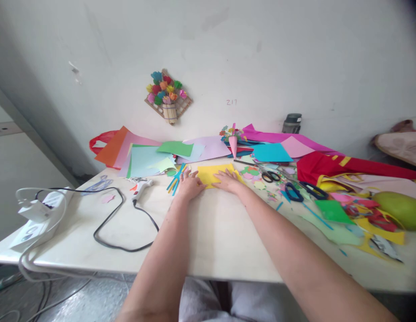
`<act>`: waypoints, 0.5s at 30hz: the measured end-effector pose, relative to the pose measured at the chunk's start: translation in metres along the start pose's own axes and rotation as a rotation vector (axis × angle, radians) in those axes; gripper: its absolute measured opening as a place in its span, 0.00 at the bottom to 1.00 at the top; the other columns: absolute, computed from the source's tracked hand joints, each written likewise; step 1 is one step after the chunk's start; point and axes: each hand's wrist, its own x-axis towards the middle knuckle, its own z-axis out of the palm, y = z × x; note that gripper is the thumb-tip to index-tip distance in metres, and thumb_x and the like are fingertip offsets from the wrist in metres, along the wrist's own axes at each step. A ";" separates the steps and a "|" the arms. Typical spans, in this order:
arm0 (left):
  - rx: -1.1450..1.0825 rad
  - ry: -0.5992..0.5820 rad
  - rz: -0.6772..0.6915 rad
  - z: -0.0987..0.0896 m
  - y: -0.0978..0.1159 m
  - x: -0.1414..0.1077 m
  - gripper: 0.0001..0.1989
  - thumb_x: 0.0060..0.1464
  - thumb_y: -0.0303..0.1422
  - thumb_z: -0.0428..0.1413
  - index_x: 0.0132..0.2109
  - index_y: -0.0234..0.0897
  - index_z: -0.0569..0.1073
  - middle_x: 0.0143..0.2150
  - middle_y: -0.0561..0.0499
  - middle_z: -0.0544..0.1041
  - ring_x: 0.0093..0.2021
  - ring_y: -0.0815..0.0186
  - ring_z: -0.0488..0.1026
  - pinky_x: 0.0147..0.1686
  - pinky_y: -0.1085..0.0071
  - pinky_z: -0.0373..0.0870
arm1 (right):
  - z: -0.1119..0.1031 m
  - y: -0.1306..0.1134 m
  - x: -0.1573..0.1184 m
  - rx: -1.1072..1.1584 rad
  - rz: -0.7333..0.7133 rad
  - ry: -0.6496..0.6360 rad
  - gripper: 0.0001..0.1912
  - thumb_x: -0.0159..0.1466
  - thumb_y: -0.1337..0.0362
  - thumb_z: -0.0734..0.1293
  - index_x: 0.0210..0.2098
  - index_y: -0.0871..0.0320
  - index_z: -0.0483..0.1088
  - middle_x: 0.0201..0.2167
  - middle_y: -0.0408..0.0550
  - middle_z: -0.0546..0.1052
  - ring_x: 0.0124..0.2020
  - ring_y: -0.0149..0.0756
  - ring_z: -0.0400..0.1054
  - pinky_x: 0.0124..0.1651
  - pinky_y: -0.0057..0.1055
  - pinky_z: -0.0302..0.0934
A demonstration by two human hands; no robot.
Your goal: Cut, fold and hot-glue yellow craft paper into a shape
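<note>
A yellow sheet of paper (208, 173) lies on the white table between my hands. My left hand (191, 184) rests at its left edge, fingers apart, beside a bunch of narrow blue and yellow strips (175, 182). Over the right part of the sheet, my right hand (228, 180) lies with its fingers spread on the paper. Neither hand is wrapped round anything. Small coloured paper scraps (260, 184) are scattered to the right of the sheet.
Scissors with black handles (271, 176) and blue-handled scissors (293, 192) lie right. A white glue gun (141, 189) and its cord lie left, near a power strip (42, 223). Coloured sheets (146, 160) and a pink paper cone (232, 146) stand behind.
</note>
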 end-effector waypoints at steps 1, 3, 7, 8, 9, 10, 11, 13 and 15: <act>0.008 0.004 0.003 0.000 0.000 0.000 0.13 0.47 0.44 0.50 0.31 0.44 0.75 0.59 0.55 0.60 0.61 0.54 0.45 0.58 0.51 0.39 | 0.000 0.000 0.000 -0.002 -0.001 0.000 0.32 0.59 0.47 0.53 0.60 0.49 0.49 0.63 0.42 0.44 0.63 0.45 0.28 0.60 0.48 0.26; 0.026 0.011 0.005 0.000 0.001 -0.001 0.12 0.47 0.43 0.50 0.31 0.44 0.75 0.60 0.55 0.59 0.61 0.55 0.46 0.58 0.53 0.39 | 0.000 0.000 0.000 -0.006 -0.004 0.002 0.32 0.59 0.47 0.53 0.60 0.49 0.49 0.63 0.42 0.44 0.63 0.45 0.28 0.60 0.48 0.27; 0.053 0.019 -0.011 0.000 0.000 -0.001 0.13 0.47 0.45 0.50 0.30 0.43 0.75 0.60 0.56 0.58 0.62 0.55 0.45 0.58 0.55 0.40 | -0.001 -0.001 -0.001 -0.014 -0.001 0.008 0.31 0.59 0.47 0.54 0.60 0.49 0.50 0.63 0.42 0.45 0.63 0.45 0.29 0.60 0.48 0.27; 0.056 0.016 -0.023 0.000 0.000 -0.001 0.14 0.46 0.46 0.50 0.30 0.43 0.74 0.60 0.56 0.58 0.62 0.55 0.44 0.58 0.54 0.40 | -0.001 -0.001 -0.001 -0.015 0.000 0.009 0.31 0.59 0.47 0.54 0.60 0.49 0.50 0.63 0.42 0.45 0.63 0.45 0.29 0.60 0.49 0.27; 0.059 0.009 -0.040 0.000 0.001 -0.001 0.15 0.46 0.47 0.51 0.30 0.43 0.74 0.60 0.55 0.58 0.62 0.54 0.43 0.58 0.54 0.40 | -0.001 -0.001 -0.001 -0.015 -0.001 0.009 0.31 0.59 0.47 0.54 0.60 0.49 0.50 0.63 0.42 0.45 0.63 0.45 0.29 0.60 0.49 0.27; 0.060 0.002 -0.062 -0.001 0.001 -0.001 0.15 0.45 0.48 0.51 0.29 0.43 0.74 0.61 0.55 0.58 0.62 0.54 0.43 0.57 0.53 0.40 | -0.001 -0.001 -0.001 -0.015 -0.001 0.009 0.31 0.59 0.47 0.54 0.60 0.48 0.50 0.63 0.42 0.45 0.63 0.45 0.29 0.60 0.50 0.27; 0.062 -0.004 -0.087 -0.002 0.002 -0.001 0.16 0.45 0.49 0.51 0.29 0.42 0.74 0.60 0.54 0.58 0.62 0.53 0.43 0.57 0.53 0.40 | -0.001 -0.001 -0.001 -0.014 -0.003 0.011 0.31 0.59 0.47 0.54 0.60 0.48 0.50 0.63 0.42 0.45 0.63 0.45 0.29 0.59 0.51 0.27; 0.062 -0.012 -0.133 -0.003 0.003 -0.001 0.17 0.44 0.50 0.51 0.28 0.42 0.74 0.60 0.53 0.59 0.62 0.52 0.43 0.57 0.53 0.41 | -0.001 0.000 0.000 -0.014 -0.003 0.012 0.31 0.59 0.46 0.54 0.60 0.48 0.50 0.63 0.42 0.45 0.63 0.46 0.29 0.59 0.51 0.26; 0.064 -0.006 -0.159 -0.004 0.003 -0.001 0.17 0.43 0.50 0.51 0.28 0.42 0.74 0.60 0.53 0.59 0.62 0.50 0.44 0.56 0.52 0.42 | 0.000 0.000 0.001 -0.016 0.002 0.010 0.32 0.59 0.46 0.54 0.60 0.48 0.50 0.63 0.42 0.45 0.63 0.46 0.28 0.59 0.51 0.25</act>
